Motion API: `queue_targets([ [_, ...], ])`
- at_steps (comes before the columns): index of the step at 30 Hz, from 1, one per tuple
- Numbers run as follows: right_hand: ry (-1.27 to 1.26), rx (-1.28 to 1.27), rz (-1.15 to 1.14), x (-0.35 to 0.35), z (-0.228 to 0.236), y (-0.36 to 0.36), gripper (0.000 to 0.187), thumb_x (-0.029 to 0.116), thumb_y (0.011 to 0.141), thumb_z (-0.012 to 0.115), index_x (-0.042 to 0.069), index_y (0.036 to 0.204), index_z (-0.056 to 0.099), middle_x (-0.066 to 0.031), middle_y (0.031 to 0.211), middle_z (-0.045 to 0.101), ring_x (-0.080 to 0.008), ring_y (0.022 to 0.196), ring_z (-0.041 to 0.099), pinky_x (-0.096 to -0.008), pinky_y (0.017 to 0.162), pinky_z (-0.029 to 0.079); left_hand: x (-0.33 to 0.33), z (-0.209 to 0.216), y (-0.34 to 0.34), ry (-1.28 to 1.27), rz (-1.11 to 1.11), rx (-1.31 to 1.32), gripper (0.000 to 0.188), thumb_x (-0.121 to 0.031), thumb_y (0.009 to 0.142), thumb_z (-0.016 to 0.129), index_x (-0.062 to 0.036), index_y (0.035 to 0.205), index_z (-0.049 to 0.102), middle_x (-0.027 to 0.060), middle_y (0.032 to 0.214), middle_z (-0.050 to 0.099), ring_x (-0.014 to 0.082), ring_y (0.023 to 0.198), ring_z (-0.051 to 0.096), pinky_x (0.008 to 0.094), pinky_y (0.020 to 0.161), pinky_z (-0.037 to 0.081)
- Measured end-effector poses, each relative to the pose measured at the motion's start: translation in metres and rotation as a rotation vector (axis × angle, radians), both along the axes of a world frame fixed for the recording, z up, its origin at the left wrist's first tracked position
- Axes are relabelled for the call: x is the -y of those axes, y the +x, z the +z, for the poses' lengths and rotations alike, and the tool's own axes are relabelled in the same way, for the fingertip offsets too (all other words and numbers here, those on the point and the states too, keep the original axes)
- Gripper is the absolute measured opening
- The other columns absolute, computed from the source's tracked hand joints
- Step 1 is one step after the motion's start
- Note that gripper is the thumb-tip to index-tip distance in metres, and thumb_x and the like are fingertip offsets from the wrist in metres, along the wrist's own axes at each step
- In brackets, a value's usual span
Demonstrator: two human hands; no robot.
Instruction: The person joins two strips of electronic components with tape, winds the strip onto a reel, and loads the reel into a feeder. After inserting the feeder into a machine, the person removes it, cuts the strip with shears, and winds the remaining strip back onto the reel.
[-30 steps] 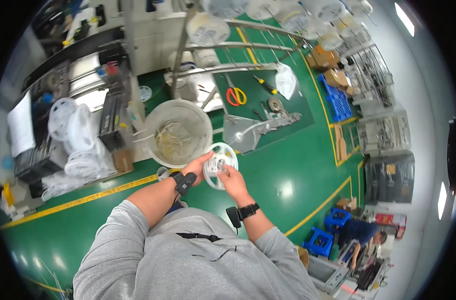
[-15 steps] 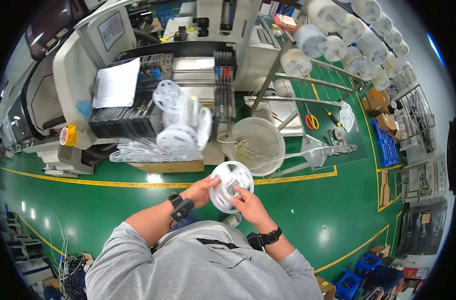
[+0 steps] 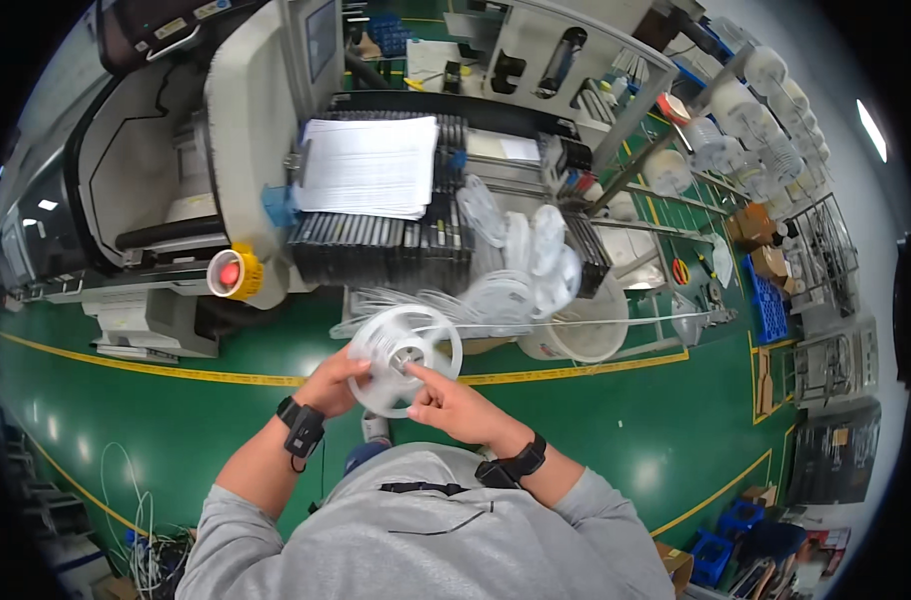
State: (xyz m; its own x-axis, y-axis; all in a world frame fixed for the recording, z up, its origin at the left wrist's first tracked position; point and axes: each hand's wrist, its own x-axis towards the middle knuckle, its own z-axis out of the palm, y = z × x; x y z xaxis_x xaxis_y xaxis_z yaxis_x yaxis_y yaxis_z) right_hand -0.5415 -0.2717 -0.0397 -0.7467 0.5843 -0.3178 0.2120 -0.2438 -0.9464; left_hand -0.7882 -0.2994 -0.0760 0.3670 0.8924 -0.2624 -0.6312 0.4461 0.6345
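A white plastic reel [image 3: 446, 345] with cut-out spokes is held in front of me, above the green floor. My left hand [image 3: 332, 384] grips its left rim, thumb on the near face. My right hand [image 3: 461, 408] reaches in from the right, index finger stretched to the hub and the other fingers bent near the lower rim; it does not grip the reel. A thin pale strip [image 3: 516, 323] runs from the reel toward the right. Behind the reel lie several more white reels [image 3: 501, 295] and a pile of pale coiled strips [image 3: 376, 303].
A grey-white bin [image 3: 616, 318] stands right of the reels. Paper sheets [image 3: 371, 165] lie over a row of dark feeders [image 3: 386, 245] on the machine. A roll of yellow tape [image 3: 244, 275] hangs around a red button. A metal rack [image 3: 666, 225] carries several spools.
My view has shifted left, and the reel and both hands now sit further left in it. The pale strip now shows stretched to the right. My right index finger stays at the hub.
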Motion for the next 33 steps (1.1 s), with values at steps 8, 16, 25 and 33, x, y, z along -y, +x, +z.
queue_targets([
  [8,-0.427,0.110,0.002,-0.004,0.000,-0.022,0.026,0.018,0.099,0.061,0.002,0.120,0.062,0.0011,0.089,0.061,-0.0086,0.077,0.059,-0.0223,0.068,0.049,0.031,-0.002,-0.092,-0.053,0.015,0.197,0.074,-0.021,0.078,0.075,-0.0045,0.143,0.043,0.0161,0.138,0.053,0.0310,0.126,0.055,0.0454,0.111,0.042],
  [16,-0.421,-0.348,-0.432,-0.013,-0.014,-0.025,0.057,0.029,0.103,0.056,0.000,0.148,0.037,-0.0105,0.139,0.055,-0.0201,0.124,0.056,-0.0364,0.104,0.046,-0.002,0.004,-0.066,-0.002,-0.146,0.223,0.068,-0.026,0.082,0.073,-0.0015,0.139,0.044,0.0159,0.132,0.057,0.0296,0.121,0.059,0.0435,0.106,0.046],
  [25,-0.427,-0.612,-0.664,-0.026,0.030,0.025,0.052,0.042,0.106,0.047,0.000,0.137,0.049,-0.0114,0.126,0.060,-0.0220,0.113,0.057,-0.0379,0.102,0.045,-0.034,0.045,-0.015,0.123,-0.332,-0.021,0.076,-0.030,0.079,0.079,-0.0065,0.142,0.044,0.0102,0.130,0.056,0.0228,0.123,0.055,0.0394,0.107,0.042],
  [33,-0.043,-0.453,-0.711,0.001,0.063,0.149,0.041,0.027,0.107,0.045,-0.007,0.111,0.067,-0.0109,0.101,0.066,-0.0193,0.096,0.060,-0.0339,0.090,0.047,-0.022,0.087,0.083,0.651,-0.775,-0.594,0.073,-0.049,0.086,0.075,-0.0019,0.136,0.052,0.0069,0.133,0.054,0.0200,0.125,0.049,0.0353,0.110,0.036],
])
